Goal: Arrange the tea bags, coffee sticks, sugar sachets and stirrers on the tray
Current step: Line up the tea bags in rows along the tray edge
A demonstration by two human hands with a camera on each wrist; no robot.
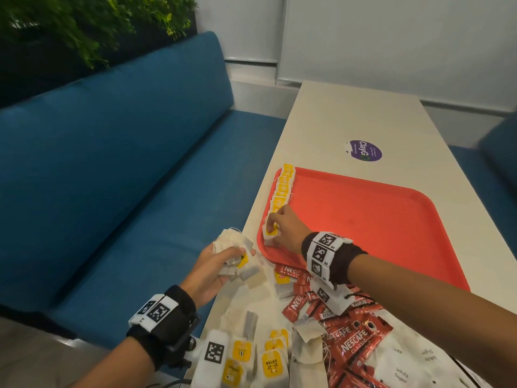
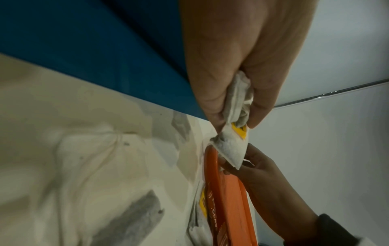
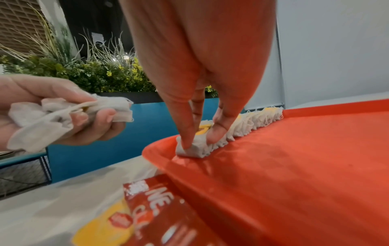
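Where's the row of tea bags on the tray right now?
In the head view the tea bag row runs along the tray's left rim, beside the blue bench; the right hand pinches its nearest bag.

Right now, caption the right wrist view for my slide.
Right hand sets a tea bag onto the red tray.

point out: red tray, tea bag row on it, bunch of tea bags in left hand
red tray [image 1: 363, 219], head view, bare floor.
tea bag row [image 1: 284, 189], head view, mid-row tags.
bunch of tea bags [image 1: 232, 242], head view, upper bags.

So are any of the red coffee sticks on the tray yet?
No: the coffee sticks lie piled on the table, and the tray holds only a row of tea bags.
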